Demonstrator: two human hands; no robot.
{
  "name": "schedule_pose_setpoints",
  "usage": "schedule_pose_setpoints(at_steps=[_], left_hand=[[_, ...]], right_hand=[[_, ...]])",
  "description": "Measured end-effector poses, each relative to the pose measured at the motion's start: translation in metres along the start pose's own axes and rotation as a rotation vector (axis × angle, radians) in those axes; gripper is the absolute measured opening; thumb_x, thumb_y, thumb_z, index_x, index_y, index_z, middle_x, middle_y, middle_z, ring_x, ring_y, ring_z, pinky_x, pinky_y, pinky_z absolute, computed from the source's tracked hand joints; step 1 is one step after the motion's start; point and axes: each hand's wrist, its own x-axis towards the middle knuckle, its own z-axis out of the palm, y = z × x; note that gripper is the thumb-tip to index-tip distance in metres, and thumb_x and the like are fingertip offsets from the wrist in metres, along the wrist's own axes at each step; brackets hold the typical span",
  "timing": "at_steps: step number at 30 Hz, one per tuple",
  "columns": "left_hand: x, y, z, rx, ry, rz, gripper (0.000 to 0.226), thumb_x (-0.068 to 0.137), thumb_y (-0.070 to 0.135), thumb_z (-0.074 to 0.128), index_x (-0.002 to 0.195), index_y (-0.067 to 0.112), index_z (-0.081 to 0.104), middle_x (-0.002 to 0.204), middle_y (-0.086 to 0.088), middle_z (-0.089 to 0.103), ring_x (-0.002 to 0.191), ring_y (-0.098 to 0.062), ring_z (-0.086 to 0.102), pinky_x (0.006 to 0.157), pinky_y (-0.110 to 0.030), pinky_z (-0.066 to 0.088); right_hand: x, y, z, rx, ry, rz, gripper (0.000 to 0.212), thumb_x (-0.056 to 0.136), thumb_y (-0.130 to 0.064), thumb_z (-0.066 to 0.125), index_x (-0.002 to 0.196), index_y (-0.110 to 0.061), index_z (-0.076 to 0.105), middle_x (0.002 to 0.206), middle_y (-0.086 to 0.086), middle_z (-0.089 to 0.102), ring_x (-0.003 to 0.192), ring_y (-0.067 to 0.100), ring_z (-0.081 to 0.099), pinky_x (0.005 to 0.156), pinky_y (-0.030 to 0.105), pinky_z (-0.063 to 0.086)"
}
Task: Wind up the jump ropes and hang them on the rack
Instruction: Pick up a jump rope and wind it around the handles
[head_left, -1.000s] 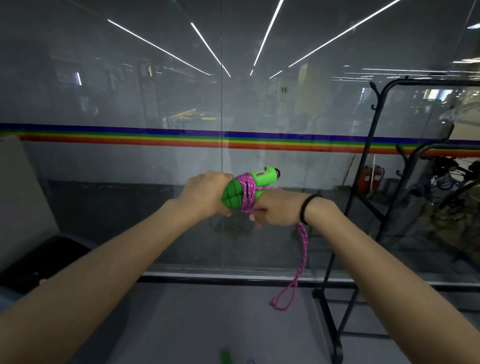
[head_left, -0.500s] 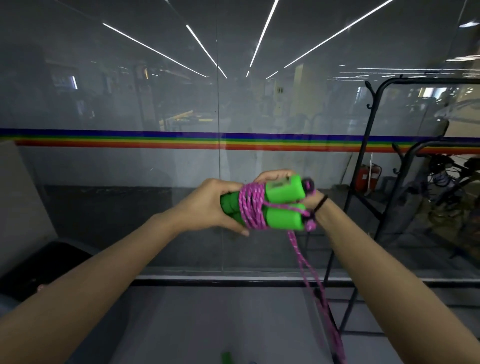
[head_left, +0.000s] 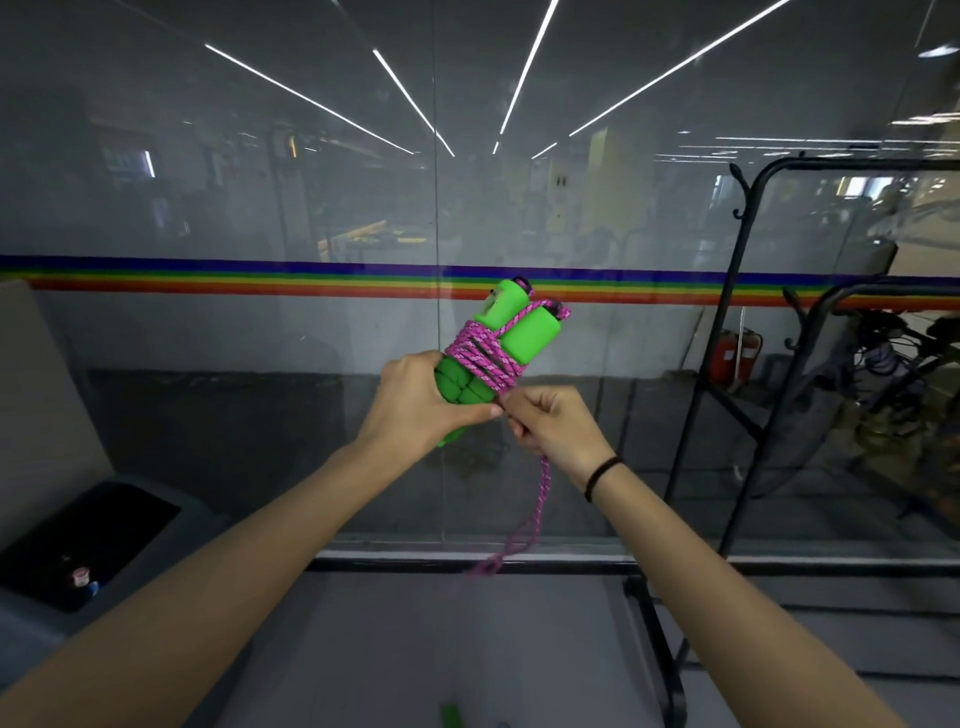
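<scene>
So you've turned the bundle since half a second ago. The green handles (head_left: 530, 338) were lying about level then; now they tip up and away to the right. Your right hand (head_left: 558, 428) has also swung from the far side round to the near, low side. The loose tail (head_left: 543, 493) ran out of the bottom of the shot back then, and now it ends in a short loop just above the floor line. I'd read that as another turn laid on, so the winding is nearly done, with only that tail left to tuck in.

Grip-wise, your left hand (head_left: 415, 405) is wrapped round the lower ends of both handles. Your right is pinching the pink rope (head_left: 483, 358) right where it leaves the wraps, just beside your left thumb. The rope sits in crossed turns round the middle of the handles, held up at chest height in front of the glass wall.

The rack (head_left: 857, 163) is off to your right, well apart from the bundle, and I can't see anything hung on it yet.

As for writing, there's a small panel near the top of the left handle, but it's too blurry to read. No brand shows anywhere.
</scene>
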Motion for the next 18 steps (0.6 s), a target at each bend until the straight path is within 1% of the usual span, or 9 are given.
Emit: schedule_pose_setpoints(at_steps=[1,3,5,7,9,11,14,16,18], left_hand=[[0.001,-0.002,-0.001,0.034,-0.010,-0.004,0.044,0.056,0.039,0.086,0.080,0.008,0.066,0.072,-0.005,0.068,0.066,-0.016,0.064,0.059,-0.031,0.054],[0.003,-0.007,-0.003,0.118,-0.028,-0.003,0.045,0.057,0.041,0.085,0.079,0.008,0.063,0.071,-0.005,0.065,0.067,-0.019,0.063,0.057,-0.031,0.052],[0.004,-0.009,-0.006,0.222,-0.036,0.003,0.046,0.058,0.043,0.083,0.079,0.011,0.059,0.073,-0.006,0.064,0.069,-0.023,0.062,0.059,-0.032,0.051],[0.005,-0.010,-0.010,0.361,-0.055,0.001,0.045,0.061,0.042,0.082,0.087,0.012,0.059,0.082,-0.009,0.066,0.077,-0.028,0.063,0.066,-0.035,0.052],[0.006,-0.011,-0.014,0.499,-0.095,0.006,0.046,0.065,0.037,0.081,0.098,0.012,0.060,0.091,-0.010,0.067,0.086,-0.029,0.064,0.072,-0.035,0.052],[0.006,-0.011,-0.017,0.610,-0.175,0.034,0.049,0.069,0.032,0.079,0.109,0.015,0.058,0.099,-0.010,0.067,0.093,-0.029,0.063,0.078,-0.035,0.050],[0.006,-0.008,-0.017,0.738,-0.317,0.127,0.054,0.072,0.027,0.076,0.120,0.018,0.053,0.108,-0.011,0.066,0.101,-0.030,0.062,0.083,-0.036,0.049],[0.005,-0.007,-0.016,0.798,-0.386,0.220,0.050,0.073,0.025,0.075,0.118,0.019,0.053,0.109,-0.010,0.065,0.101,-0.028,0.062,0.082,-0.035,0.048],[0.005,-0.004,-0.018,0.855,-0.447,0.340,0.042,0.075,0.026,0.072,0.113,0.020,0.055,0.105,-0.006,0.066,0.098,-0.025,0.062,0.077,-0.033,0.046]], right_hand=[[-0.001,-0.001,0.000,-0.053,0.000,-0.005,0.043,0.093,-0.023,0.052,0.051,-0.015,0.054,0.033,-0.009,0.041,0.031,0.001,0.031,0.038,0.013,0.025],[-0.005,-0.003,0.001,-0.172,-0.015,-0.014,0.032,0.091,-0.029,0.054,0.063,-0.018,0.065,0.042,-0.009,0.048,0.033,0.000,0.038,0.041,0.011,0.030],[-0.007,-0.004,0.002,-0.270,-0.022,-0.028,0.021,0.089,-0.030,0.058,0.073,-0.021,0.069,0.047,-0.009,0.051,0.036,-0.003,0.042,0.043,0.007,0.033],[-0.010,-0.004,0.001,-0.381,-0.018,-0.063,0.017,0.086,-0.029,0.062,0.074,-0.020,0.069,0.044,-0.011,0.050,0.038,-0.006,0.046,0.046,0.004,0.034],[-0.012,-0.007,-0.003,-0.514,-0.059,-0.099,0.018,0.086,-0.029,0.062,0.074,-0.018,0.069,0.046,-0.011,0.051,0.042,-0.007,0.049,0.050,0.005,0.036],[-0.015,-0.012,-0.007,-0.638,-0.114,-0.135,0.024,0.086,-0.031,0.061,0.069,-0.014,0.066,0.051,-0.006,0.051,0.047,0.000,0.050,0.051,0.009,0.036],[-0.018,-0.021,-0.011,-0.760,-0.215,-0.173,0.025,0.085,-0.032,0.062,0.079,-0.009,0.071,0.063,0.002,0.057,0.055,0.007,0.048,0.053,0.011,0.036],[-0.020,-0.028,-0.012,-0.822,-0.304,-0.206,0.023,0.085,-0.032,0.063,0.088,-0.011,0.073,0.075,0.004,0.067,0.066,0.013,0.056,0.056,0.011,0.037],[-0.020,-0.036,-0.015,-0.870,-0.373,-0.229,0.023,0.083,-0.033,0.065,0.091,-0.013,0.073,0.084,0.003,0.071,0.067,0.008,0.057,0.061,0.014,0.039]])
